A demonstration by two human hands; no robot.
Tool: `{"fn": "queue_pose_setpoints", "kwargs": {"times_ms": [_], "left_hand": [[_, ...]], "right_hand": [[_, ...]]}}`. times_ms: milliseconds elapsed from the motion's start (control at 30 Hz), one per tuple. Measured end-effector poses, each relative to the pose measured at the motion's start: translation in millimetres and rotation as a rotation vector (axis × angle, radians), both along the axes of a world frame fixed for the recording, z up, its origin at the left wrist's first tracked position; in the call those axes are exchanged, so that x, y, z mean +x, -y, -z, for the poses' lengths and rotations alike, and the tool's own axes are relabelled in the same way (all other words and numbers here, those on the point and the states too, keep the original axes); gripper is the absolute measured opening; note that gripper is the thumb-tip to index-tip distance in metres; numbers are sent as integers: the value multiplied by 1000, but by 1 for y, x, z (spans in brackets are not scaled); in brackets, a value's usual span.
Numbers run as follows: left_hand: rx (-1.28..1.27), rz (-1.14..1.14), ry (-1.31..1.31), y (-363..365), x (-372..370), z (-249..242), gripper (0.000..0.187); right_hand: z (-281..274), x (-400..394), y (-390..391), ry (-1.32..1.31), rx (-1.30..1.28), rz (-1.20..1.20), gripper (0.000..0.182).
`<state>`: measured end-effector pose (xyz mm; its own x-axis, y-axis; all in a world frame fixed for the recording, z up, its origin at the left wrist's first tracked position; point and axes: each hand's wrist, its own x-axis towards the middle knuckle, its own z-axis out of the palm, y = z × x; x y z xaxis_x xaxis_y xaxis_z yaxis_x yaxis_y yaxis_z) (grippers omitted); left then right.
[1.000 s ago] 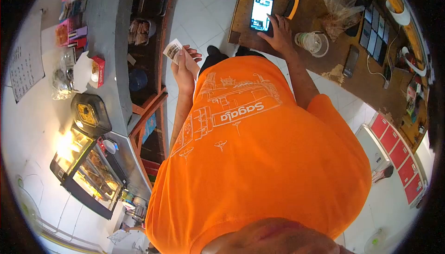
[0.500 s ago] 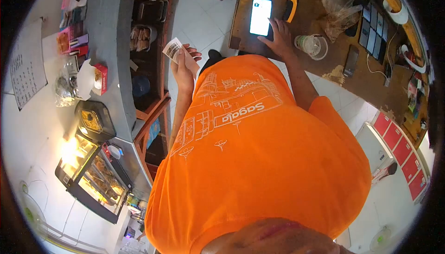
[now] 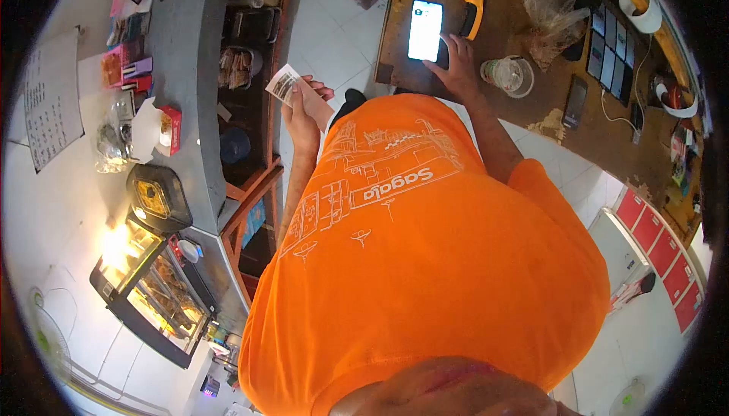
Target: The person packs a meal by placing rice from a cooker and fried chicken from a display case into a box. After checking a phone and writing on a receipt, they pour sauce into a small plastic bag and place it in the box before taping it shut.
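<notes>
My left hand is closed on a printed paper slip, pinched between thumb and fingers in front of my orange shirt. On the brown table, a phone lies flat with its screen lit bright white. My right hand rests at the phone's lower right edge, fingers stretched out, a fingertip and thumb at its side. Just beyond the fingers lies a yellow and black handheld device. Close to my right wrist is a clear plastic cup. The screen's content is too bright to read.
A crumpled plastic bag, a dark phone and a panel of dark rectangles are on the wooden table. Leftward runs a grey counter with shelves below, a lidded container and a lit food warmer.
The whole view has shifted slightly. My left hand still holds the paper slip, and my right hand stays at the phone's edge with little movement.
</notes>
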<state>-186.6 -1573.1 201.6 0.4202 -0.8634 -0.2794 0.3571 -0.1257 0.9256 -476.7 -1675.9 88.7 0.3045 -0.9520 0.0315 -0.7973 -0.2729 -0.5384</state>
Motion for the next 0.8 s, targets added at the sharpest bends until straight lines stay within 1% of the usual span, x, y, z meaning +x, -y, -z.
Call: {"fn": "queue_pose_setpoints", "kwargs": {"times_ms": [33, 67, 100, 133, 167, 200, 233, 267, 333, 400, 433, 500, 533, 600, 633, 700, 733, 767, 800], "left_hand": [[-16, 3, -16, -4, 1, 2, 37], [-33, 5, -33, -6, 2, 4, 40], [-37, 0, -30, -9, 1, 6, 40], [-40, -19, 96, -11, -1, 9, 42], [-45, -40, 223, -11, 0, 9, 44], [20, -7, 217, -14, 1, 2, 45], [15, -10, 219, -17, 1, 0, 45], [43, -25, 240, -18, 1, -1, 44], [66, -42, 259, -22, 3, -4, 44], [82, -82, 249, -30, 8, -8, 43], [73, -88, 247, -34, 12, -8, 43], [23, -143, 187, -44, 25, -10, 43], [-2, -153, 131, -51, 31, -13, 43], [-6, -181, 177, -71, 53, -3, 43], [6, -201, 223, -83, 66, 4, 43], [-14, -266, 261, -106, 85, 3, 41], [10, -285, 231, -120, 96, 1, 40], [32, -317, 207, -136, 109, -2, 40], [-8, -307, 290, -151, 122, -2, 39]], "right_hand": [[-4, 3, 0, 86, -86, 39, 60], [-5, 1, 2, 89, -93, 35, 60], [-6, -3, 4, 152, -59, -100, 51], [-6, -4, 5, 214, -24, -236, 41], [-5, 7, 4, 218, -32, -243, 41], [-4, 26, -2, 327, 234, -221, 37], [-4, 45, -8, 431, 503, -194, 33], [-12, 62, -11, 430, 498, -197, 33], [-36, 99, -15, 583, 592, -442, 34], [-56, 136, -22, 736, 401, -643, 35], [-67, 152, -27, 731, 394, -650, 35], [-86, 182, -36, 745, 572, -797, 36], [-86, 198, -40, 738, 562, -809, 36], [-83, 229, -54, 668, 739, -873, 30], [-81, 245, -62, 662, 732, -888, 30], [-87, 274, -83, 609, 718, -931, 19], [-91, 285, -98, 655, 726, -938, 16], [-93, 297, -113, 646, 725, -981, 16], [-90, 309, -128, 680, 730, -964, 15]]}}
